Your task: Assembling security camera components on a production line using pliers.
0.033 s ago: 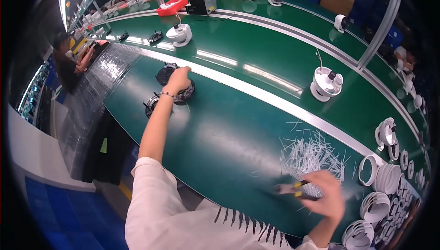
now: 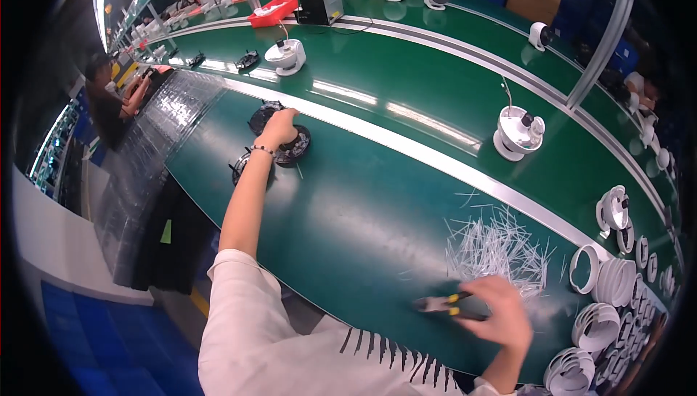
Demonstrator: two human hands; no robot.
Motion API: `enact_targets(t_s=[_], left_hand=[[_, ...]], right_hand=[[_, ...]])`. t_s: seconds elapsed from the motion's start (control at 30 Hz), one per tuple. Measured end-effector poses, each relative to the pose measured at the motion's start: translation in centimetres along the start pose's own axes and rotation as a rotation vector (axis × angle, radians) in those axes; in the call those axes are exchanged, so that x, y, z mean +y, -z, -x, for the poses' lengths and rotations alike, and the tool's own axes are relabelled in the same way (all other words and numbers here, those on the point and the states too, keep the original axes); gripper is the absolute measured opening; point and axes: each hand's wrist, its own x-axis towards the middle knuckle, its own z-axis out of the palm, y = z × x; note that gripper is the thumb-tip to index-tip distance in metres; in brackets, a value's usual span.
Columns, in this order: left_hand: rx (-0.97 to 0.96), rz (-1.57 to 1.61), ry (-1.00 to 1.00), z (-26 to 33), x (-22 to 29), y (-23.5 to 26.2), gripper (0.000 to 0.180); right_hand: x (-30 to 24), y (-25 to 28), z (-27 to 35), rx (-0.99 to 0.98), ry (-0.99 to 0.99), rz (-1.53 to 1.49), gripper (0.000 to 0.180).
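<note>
My left hand (image 2: 276,132) reaches out at the left, fingers curled down over a black round fan-like housing (image 2: 295,150). Its fingertips are partly hidden. Two similar dark parts stand close by: another black housing (image 2: 263,114) just beyond the hand, and a black ring-shaped part (image 2: 240,166) left of my wrist. In my right hand (image 2: 502,314) is a pair of cutting pliers (image 2: 435,304) with black and yellow handles, its jaws pointing left above the green tabletop. A loose pile of thin white cable ties or strips (image 2: 497,249) lies just beyond that hand.
White rings (image 2: 613,282) are stacked along the right side. On the green conveyor (image 2: 406,84) beyond a metal rail stand white fan bases (image 2: 518,132), (image 2: 285,56). A red tray (image 2: 274,11) sits farther back. At the left, a co-worker (image 2: 112,95) works beside clear plastic sheeting (image 2: 170,109).
My right hand has moved left and slightly toward me with the pliers, away from the white pile. My left hand has shifted very slightly and stays at the black housing.
</note>
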Motion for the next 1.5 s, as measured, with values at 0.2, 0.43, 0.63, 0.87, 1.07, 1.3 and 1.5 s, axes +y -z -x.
enact_targets(t_s=[0.2, 0.43, 0.63, 0.87, 1.07, 1.3, 1.5], left_hand=[[-0.076, -0.098, 0.029, 0.8, -1.3, -1.2, 0.044], [0.057, 0.199, -0.245, 3.7, 7.2, -3.1, 0.054], [-0.159, 0.792, -0.171, 2.8, 16.5, -5.1, 0.044], [-0.435, 1.339, -0.206, 3.2, 21.7, -3.8, 0.023], [-0.681, 1.507, -0.150, 4.6, 24.1, -8.1, 0.015], [-0.658, 1.720, -0.029, 4.8, 22.5, -9.3, 0.020], [-0.624, 1.680, -0.106, 5.3, 23.0, -8.5, 0.016]], right_hand=[[-1.5, -9.1, 1.8, -0.023, -0.039, 0.034, 0.044], [-2.3, -11.2, 1.8, 0.013, 0.013, 0.129, 0.056], [-2.5, -10.5, 1.8, -0.055, 0.031, 0.189, 0.058], [3.7, -1.8, 3.9, 0.698, -0.165, 0.385, 0.031], [10.8, 3.4, 11.8, 1.000, -0.589, 0.776, 0.022], [17.9, 7.0, 12.3, 0.481, -1.212, 0.932, 0.016], [16.1, 5.3, 11.0, 0.365, -1.149, 1.014, 0.013]])
